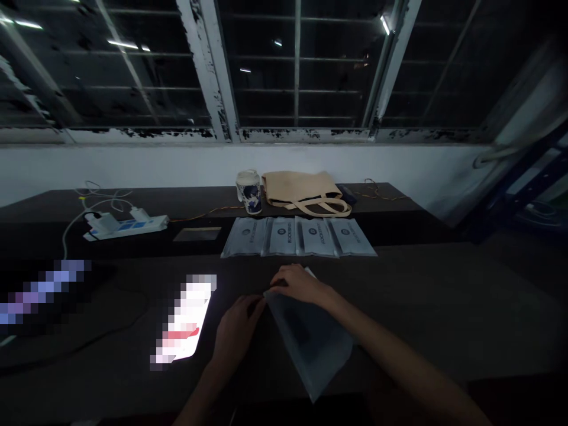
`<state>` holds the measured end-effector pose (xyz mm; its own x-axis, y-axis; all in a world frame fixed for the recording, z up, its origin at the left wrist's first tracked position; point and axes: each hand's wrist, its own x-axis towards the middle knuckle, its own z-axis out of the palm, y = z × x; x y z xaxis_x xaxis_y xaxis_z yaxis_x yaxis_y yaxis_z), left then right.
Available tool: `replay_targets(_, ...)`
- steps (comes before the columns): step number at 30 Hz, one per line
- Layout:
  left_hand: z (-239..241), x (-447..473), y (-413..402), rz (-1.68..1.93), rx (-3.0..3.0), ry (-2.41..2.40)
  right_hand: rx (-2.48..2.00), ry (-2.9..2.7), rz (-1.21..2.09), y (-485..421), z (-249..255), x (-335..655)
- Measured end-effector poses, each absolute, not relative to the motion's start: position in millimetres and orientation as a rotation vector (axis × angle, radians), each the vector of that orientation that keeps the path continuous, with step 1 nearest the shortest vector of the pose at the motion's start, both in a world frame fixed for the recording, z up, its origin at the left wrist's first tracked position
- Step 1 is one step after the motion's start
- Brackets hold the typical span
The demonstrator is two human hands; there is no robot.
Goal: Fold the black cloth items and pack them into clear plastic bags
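A frosted plastic bag (310,343) lies slanted on the dark table near its front edge, with a dark shape faintly showing through it. At its upper left corner, my left hand (239,325) has its fingers closed on the bag's edge. My right hand (299,284) reaches across the top of the bag, fingers bent and pinching along the upper edge close to the same corner. My right forearm hides part of the bag's right side. Several similar flat bags (279,236) with dark printed lettering lie side by side in a row beyond my hands.
To the left lies a lit phone (190,319), its screen blurred out; another blurred screen (39,296) is farther left. A white power strip (126,226) with plugs and cables stands behind. At the back are a printed cup (249,192) and a beige tote bag (302,189), below the windows.
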<state>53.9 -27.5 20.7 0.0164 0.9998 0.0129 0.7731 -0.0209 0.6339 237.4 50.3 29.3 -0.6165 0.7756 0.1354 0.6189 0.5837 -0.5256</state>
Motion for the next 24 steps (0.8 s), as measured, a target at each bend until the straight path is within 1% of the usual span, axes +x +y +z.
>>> replay_targets(7,20.0,54.9,-10.0,0.627,1.742,1.732,-1.082,-2.425,0.789,50.9,23.1,239.1)
replay_targets(14,27.1,61.6,3.1,0.518,1.651,1.505,-1.177,-2.198,0.777,52.2,14.9,238.7)
replay_targets(18,23.7,80.5,-17.8,0.422,1.561,1.361,-1.290,-2.048,0.698,59.2,14.4,246.3)
replay_targets(24,9.4,106.1,-80.2,0.314,1.375,1.202,-1.350,-1.965,0.615,65.3,8.4,257.3)
